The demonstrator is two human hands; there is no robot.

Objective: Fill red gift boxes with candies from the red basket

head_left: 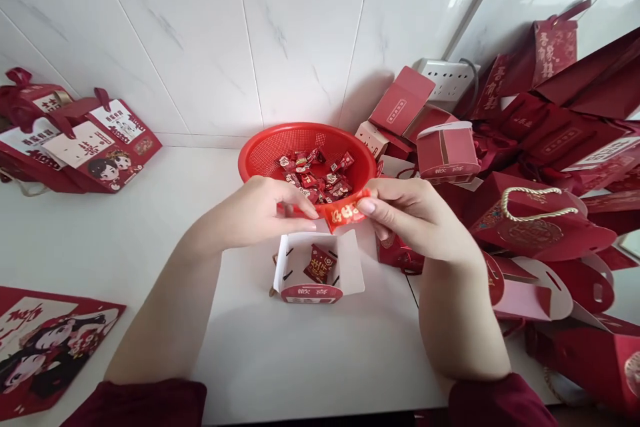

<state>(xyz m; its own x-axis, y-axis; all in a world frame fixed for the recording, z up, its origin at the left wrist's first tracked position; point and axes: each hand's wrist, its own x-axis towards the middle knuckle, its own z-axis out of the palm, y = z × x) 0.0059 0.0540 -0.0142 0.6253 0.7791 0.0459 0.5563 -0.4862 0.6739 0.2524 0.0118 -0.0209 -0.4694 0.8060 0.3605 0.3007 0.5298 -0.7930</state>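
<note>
My left hand (260,210) and my right hand (410,213) meet above a small open gift box (345,267) on the white table. Both pinch a red wrapped candy (345,213) with gold print, held just over the box. One red candy (320,263) lies inside the box, whose white flaps stand open. Behind the hands stands a red plastic basket (265,150) holding several more red candies (317,177).
A heap of red gift boxes and bags (540,213) fills the right side, with a white power strip (445,77) at the wall. Red paper bags (85,147) lie at the far left, another flat bag (45,340) at the near left. White tiled wall behind.
</note>
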